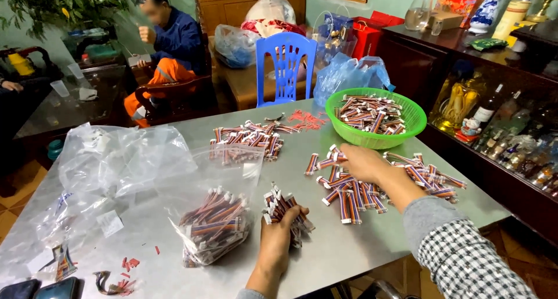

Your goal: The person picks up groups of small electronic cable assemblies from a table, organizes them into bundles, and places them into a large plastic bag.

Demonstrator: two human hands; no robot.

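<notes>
My left hand [278,235] grips a thick bunch of short striped cable pieces with white ends [285,209], held upright just above the grey metal table [349,246]. My right hand [361,162] reaches out flat over a loose pile of the same cable pieces [354,194] and touches the ones at its far edge. More pieces lie spread to the right [430,177]. A clear plastic bag filled with cable pieces [214,223] lies just left of my left hand.
A green basket [407,130] with cable pieces stands at the back right; another pile [250,137] lies at the back middle. Empty clear bags [110,159] cover the left. A blue plastic chair [286,66] stands behind the table. Another person sits far left.
</notes>
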